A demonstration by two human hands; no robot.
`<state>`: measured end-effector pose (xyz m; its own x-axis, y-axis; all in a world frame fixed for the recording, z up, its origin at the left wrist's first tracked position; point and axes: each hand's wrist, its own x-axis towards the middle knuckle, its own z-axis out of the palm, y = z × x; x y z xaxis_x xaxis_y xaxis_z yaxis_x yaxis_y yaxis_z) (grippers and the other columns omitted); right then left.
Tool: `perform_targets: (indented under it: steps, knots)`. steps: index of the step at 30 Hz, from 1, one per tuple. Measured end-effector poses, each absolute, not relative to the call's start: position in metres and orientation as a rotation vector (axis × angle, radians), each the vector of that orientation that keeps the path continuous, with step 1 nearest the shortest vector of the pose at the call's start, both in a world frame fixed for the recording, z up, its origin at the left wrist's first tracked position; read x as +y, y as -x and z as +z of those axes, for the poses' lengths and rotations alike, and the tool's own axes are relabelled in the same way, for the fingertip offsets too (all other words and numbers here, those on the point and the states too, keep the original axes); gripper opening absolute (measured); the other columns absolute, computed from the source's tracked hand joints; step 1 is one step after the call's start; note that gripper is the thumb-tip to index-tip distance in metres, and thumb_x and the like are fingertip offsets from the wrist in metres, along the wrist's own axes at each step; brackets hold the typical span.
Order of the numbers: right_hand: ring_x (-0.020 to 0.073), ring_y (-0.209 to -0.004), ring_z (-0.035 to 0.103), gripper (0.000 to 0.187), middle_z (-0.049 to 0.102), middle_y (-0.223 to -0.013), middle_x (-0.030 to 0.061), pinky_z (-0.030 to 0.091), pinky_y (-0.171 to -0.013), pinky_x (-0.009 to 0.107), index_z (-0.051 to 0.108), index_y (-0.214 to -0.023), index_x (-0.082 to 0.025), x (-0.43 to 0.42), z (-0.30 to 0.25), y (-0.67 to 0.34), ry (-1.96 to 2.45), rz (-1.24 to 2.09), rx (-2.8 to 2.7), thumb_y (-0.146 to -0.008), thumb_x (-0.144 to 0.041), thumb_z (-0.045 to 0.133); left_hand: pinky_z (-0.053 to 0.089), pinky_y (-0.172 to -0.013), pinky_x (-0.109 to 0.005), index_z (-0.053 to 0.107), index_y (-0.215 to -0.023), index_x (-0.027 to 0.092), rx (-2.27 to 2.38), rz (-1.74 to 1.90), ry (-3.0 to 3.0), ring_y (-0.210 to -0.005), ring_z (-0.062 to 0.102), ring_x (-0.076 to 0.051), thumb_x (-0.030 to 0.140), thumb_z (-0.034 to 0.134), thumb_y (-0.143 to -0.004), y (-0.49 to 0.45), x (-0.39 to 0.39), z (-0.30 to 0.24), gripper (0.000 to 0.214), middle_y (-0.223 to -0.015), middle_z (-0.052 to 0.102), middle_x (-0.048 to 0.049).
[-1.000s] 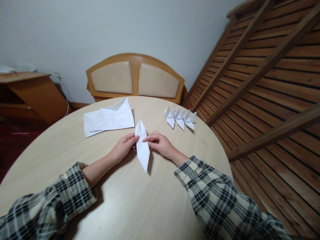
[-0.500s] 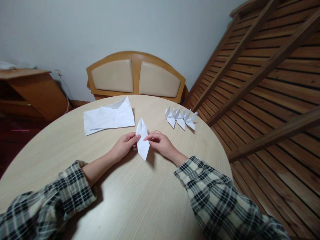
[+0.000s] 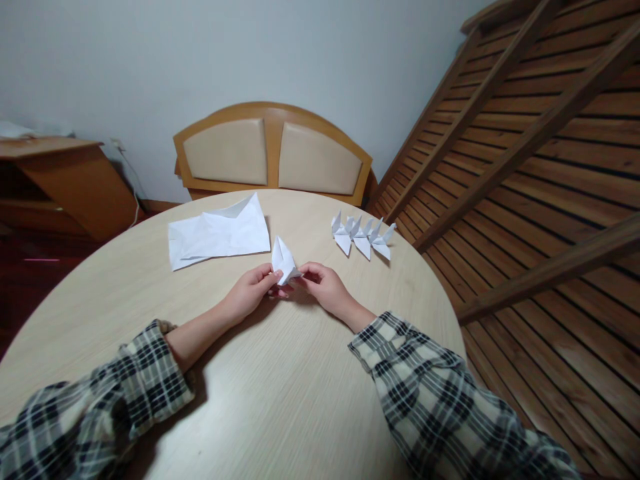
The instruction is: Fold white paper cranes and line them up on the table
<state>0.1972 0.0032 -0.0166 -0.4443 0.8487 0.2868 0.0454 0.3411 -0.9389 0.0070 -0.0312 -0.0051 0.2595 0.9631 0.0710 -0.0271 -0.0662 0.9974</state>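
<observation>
Paper piece (image 3: 283, 260), white, folded and pointed at its top, is between my hands over the pale round wooden table (image 3: 240, 400). My left hand (image 3: 247, 288) is mostly curled, its thumb pressing the piece; my right hand (image 3: 324, 288) pinches the lower right edge with bent fingers. At far right, small white folded-paper figures (image 3: 361, 239) seem finished; mine looks only partly shaped, and the creased white flat paper (image 3: 220, 233) beyond my left hand looks less worked.
</observation>
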Motion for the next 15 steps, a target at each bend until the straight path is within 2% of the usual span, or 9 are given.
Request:
perform_targets:
  steps: [6,15]
  knots:
    - [0.0146,-0.078,0.061,0.016,0.067,-0.082,0.0010,0.048,-0.078,0.032,0.061,-0.080,-0.018,-0.0007,-0.0149,-0.1964,0.785,1.262,-1.715,-0.084,-0.033,0.065,0.042,-0.061,-0.025,0.063,-0.091,0.015,0.941,1.061,-1.419,-0.064,0.058,-0.013,0.046,0.064,-0.086,-0.0071,-0.0327,-0.0071,0.032,-0.075,0.067,-0.0027]
    - [0.0112,-0.069,0.057,0.025,0.057,-0.075,-0.0050,0.046,-0.064,0.026,0.049,-0.088,-0.022,0.0010,-0.0188,-0.1951,0.785,1.302,-1.647,-0.079,-0.031,0.071,0.049,-0.069,-0.030,0.063,-0.094,0.014,0.938,0.998,-1.521,-0.069,0.063,-0.016,0.044,0.058,-0.091,-0.0065,-0.0333,-0.0084,0.030,-0.077,0.070,-0.0053]
